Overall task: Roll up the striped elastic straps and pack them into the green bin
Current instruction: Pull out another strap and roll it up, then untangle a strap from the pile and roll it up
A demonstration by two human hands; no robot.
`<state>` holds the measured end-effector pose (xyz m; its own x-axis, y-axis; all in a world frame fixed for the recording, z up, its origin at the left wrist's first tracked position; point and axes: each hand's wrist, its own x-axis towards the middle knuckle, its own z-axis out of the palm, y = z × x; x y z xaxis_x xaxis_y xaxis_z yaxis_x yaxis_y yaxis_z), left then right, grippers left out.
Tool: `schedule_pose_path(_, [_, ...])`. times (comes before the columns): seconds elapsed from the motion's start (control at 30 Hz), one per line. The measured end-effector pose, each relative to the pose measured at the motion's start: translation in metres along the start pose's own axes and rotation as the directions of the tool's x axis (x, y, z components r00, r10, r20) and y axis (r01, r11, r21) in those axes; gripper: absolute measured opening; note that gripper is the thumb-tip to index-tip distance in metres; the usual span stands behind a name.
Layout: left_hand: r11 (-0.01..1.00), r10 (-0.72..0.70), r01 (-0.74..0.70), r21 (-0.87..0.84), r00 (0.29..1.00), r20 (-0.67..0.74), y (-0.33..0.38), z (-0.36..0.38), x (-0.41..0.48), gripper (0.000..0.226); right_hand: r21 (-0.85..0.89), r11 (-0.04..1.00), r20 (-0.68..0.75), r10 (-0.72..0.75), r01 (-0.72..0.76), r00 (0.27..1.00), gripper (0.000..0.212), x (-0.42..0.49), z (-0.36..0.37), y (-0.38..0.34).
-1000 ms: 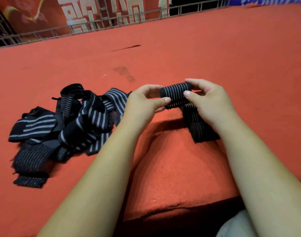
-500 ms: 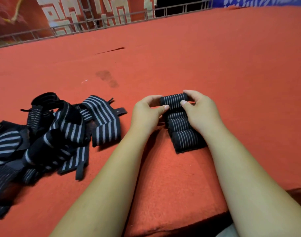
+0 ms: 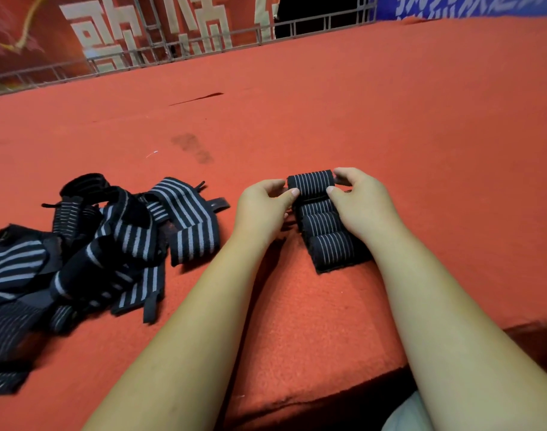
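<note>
1. Strap (image 3: pixel 323 223): one black elastic strap with pale stripes, partly wound, lying on the red carpet (image 3: pixel 406 126) in front of us.
2. Roll (image 3: pixel 311 181): the wound part sits at the strap's far end, held between both hands. We cannot tell whether it rests on the carpet or is held just above it.
3. Tail (image 3: pixel 331 250): the unwound length runs from the roll toward us and lies rippled between the two wrists, with its free end nearest us.
4. Left hand (image 3: pixel 261 209): the fingers curl over the roll's left end and the thumb is pressed to its near face, so the hand grips the roll.
5. Right hand (image 3: pixel 364 206): it grips the roll's right end in the same way, fingers over the top and thumb in front.
6. Pile (image 3: pixel 110 241): several loose striped straps lie tangled and unrolled to the left of our left forearm, apart from the strap being wound.
7. Green bin: not in view. We see no finished rolls set aside either.
8. Step in hand, as we judge it: we are rolling this strap and are partway along its length. Packing is not yet begun, and the pile suggests much of the task is left.
9. Next move, as we judge it: turn the roll toward us over the tail. That calls for level edges and firm tension, so the elastic does not spring open.
</note>
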<state>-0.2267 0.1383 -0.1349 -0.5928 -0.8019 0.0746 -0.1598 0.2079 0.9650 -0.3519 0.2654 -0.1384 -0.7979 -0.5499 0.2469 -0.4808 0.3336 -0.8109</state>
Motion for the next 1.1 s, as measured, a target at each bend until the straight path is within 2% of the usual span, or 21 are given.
schedule_pose_path(0.07, [0.999,0.027,-0.027,0.025,1.0,-0.004,0.001,-0.007,-0.005,0.04,-0.003,1.0,-0.032,0.001,-0.001,0.999,0.042,-0.005,-0.004,-0.003])
schedule_pose_path(0.27, [0.999,0.015,-0.016,0.037,1.0,0.027,0.007,-0.048,-0.034,0.022,0.043,0.999,-0.172,-0.01,0.017,0.985,0.035,-0.029,-0.006,-0.025])
schedule_pose_path(0.43, [1.0,0.017,-0.017,0.016,0.999,-0.034,0.012,-0.097,-0.066,0.016,0.087,0.984,-0.239,-0.131,0.156,0.962,0.026,-0.051,0.015,-0.064])
schedule_pose_path(0.63, [1.0,0.029,-0.029,0.003,0.989,-0.142,0.006,-0.159,-0.102,0.019,0.113,0.95,-0.123,-0.277,0.29,0.953,0.021,-0.08,0.064,-0.104])
schedule_pose_path(0.8, [1.0,0.011,-0.012,-0.001,0.959,-0.283,-0.008,-0.213,-0.126,0.023,0.111,0.95,0.029,-0.298,0.293,0.954,0.023,-0.098,0.103,-0.13])
schedule_pose_path(0.97, [0.999,0.03,-0.02,0.026,0.885,-0.464,-0.027,-0.265,-0.138,0.02,0.157,0.941,0.151,-0.323,0.3,0.934,0.021,-0.111,0.135,-0.152])
schedule_pose_path(1.1, [0.986,0.101,-0.002,0.166,0.802,-0.589,-0.044,-0.296,-0.142,0.025,0.202,0.924,0.186,-0.36,0.323,0.914,0.022,-0.123,0.149,-0.167])
